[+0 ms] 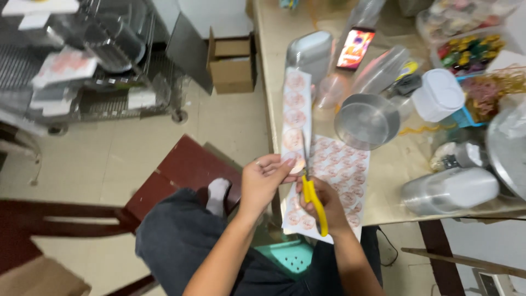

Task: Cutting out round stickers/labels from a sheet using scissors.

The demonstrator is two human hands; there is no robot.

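While the left hand (264,178) pinches the near end of a narrow strip of round stickers (296,118) between thumb and fingers, the right hand (323,203) is clenched around the yellow handles of a pair of scissors (310,178), whose blades point up along the strip's right side. The strip runs away from the person over the table's (394,164) left edge, just beside a larger sheet of round stickers (337,181) that lies at the table's near left corner and overhangs the near edge. Beyond the sheet stands a round metal tin (366,120), and farther back a phone (355,48) with a lit screen lies near a grey rounded container (309,52). A white lidded jar (438,94) stands right of the tin, with a stack of clear plastic cups (449,191) on its side near the near edge. Off the table's left side, a cardboard box (232,63) sits on the floor, and a wire rack (82,71) stands well apart at the far left. A teal stool (287,256) shows below the hands, between the person's knees.
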